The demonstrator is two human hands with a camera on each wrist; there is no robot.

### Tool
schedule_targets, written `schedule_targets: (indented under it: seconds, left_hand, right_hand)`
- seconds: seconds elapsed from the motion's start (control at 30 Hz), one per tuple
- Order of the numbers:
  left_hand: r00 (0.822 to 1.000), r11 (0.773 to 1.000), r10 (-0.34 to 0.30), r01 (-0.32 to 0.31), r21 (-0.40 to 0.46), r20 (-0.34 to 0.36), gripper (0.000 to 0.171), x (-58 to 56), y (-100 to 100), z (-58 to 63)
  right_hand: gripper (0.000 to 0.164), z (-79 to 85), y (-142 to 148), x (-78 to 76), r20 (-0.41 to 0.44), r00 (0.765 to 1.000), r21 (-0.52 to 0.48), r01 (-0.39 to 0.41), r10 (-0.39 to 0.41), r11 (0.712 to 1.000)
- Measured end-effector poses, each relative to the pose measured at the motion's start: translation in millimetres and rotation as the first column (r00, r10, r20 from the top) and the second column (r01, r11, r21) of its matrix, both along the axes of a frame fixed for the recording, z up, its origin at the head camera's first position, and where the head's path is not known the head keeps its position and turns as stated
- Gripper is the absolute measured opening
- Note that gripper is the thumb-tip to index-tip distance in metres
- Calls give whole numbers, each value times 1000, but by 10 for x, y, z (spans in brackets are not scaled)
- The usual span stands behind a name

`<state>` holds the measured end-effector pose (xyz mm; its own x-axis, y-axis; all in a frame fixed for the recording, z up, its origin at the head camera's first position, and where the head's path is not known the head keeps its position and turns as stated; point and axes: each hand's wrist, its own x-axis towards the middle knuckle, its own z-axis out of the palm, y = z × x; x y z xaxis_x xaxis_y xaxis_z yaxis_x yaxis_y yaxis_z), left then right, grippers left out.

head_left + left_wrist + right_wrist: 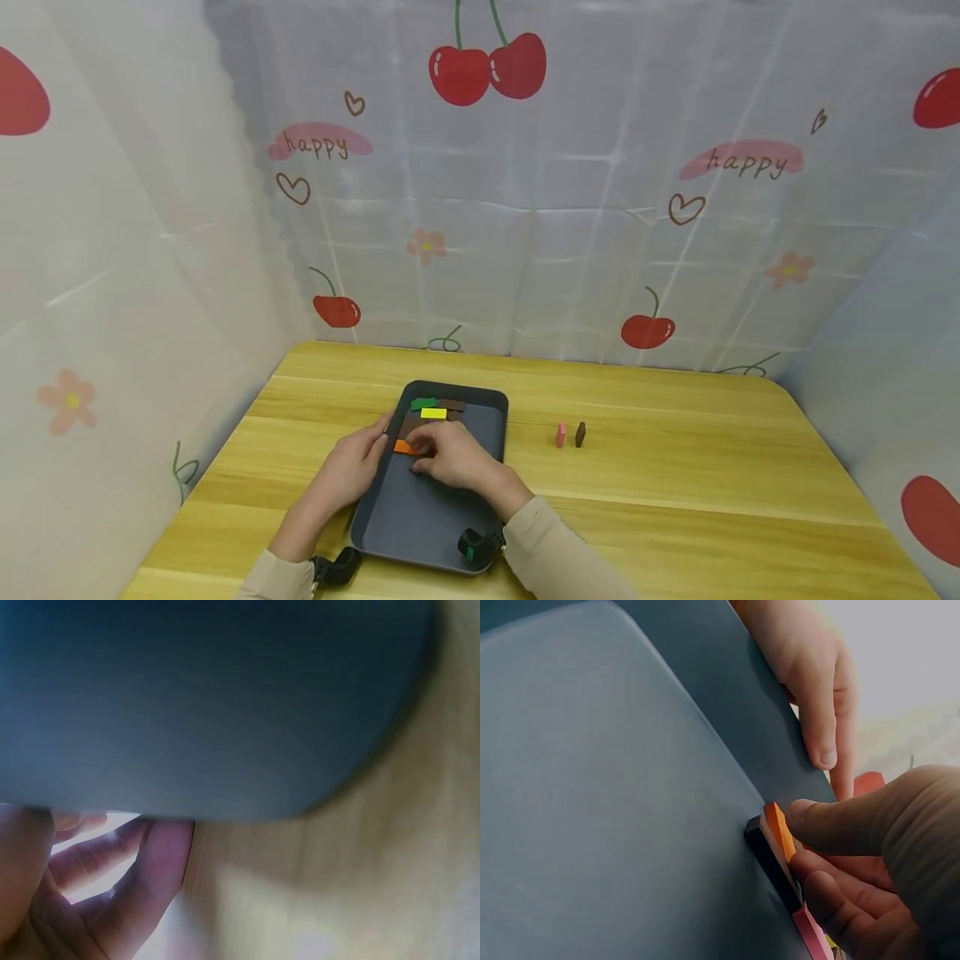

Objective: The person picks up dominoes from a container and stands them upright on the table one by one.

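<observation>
My left hand [352,467] holds the left side of a dark grey tray [420,546], its fingers [161,862] against the outside. Over the tray, my right hand [453,454] pinches at a small dark brown block [771,862], the thumb close to an orange block [405,447]. A pink block [811,934] lies end to end with the dark one, half under the hand. Farther up the tray lie a yellow block [433,413], a green block [423,403] and a brown block [451,405]. The right fingers hide part of the row.
To the right of the tray, a pink block [561,435] and a dark brown block [581,434] stand upright on the wooden table [675,492]. Curtains printed with cherries [487,71] enclose the table at the back and sides.
</observation>
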<state>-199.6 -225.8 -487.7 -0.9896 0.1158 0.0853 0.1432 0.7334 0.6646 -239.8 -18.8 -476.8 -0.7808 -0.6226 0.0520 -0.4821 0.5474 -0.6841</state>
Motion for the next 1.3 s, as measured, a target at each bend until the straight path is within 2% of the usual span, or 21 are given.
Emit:
schedule_targets:
  seconds: [0.13, 0.37, 0.5, 0.83, 0.97, 1.17, 1.3]
  left_hand:
    - [1000, 1000, 1, -1, -7, -5, 48, 1, -3, -2]
    - [1000, 1000, -5, 5, -6, -9, 48, -19, -12, -38]
    - [1000, 1000, -7, 6, -4, -11, 48, -18, -9, -44]
    - [1000, 1000, 2, -1, 3, -4, 48, -11, -13, -23]
    - [1000, 1000, -4, 4, 9, 3, 48, -17, -8, -25]
    - [1000, 1000, -2, 2, 12, 5, 48, -22, -2, -34]
    - [1000, 1000, -1, 1, 7, 3, 48, -18, -3, -33]
  right_hand:
    - [33, -1, -8, 8, -10, 999, 22, -34, 34, 999]
    - [35, 6, -34, 28, 25, 990, 61, -141, 140, 988]
    - [35, -4, -53, 45, 33, 984, 67, -176, 174, 982]
    - [37, 6, -39, 50, -71, 961, 115, -260, 269, 959]
    - [36, -3, -41, 51, -72, 956, 129, -272, 283, 954]
    - [32, -33, -54, 54, -37, 963, 123, -261, 267, 957]
    - [29, -63, -63, 48, -49, 964, 127, -255, 263, 958]
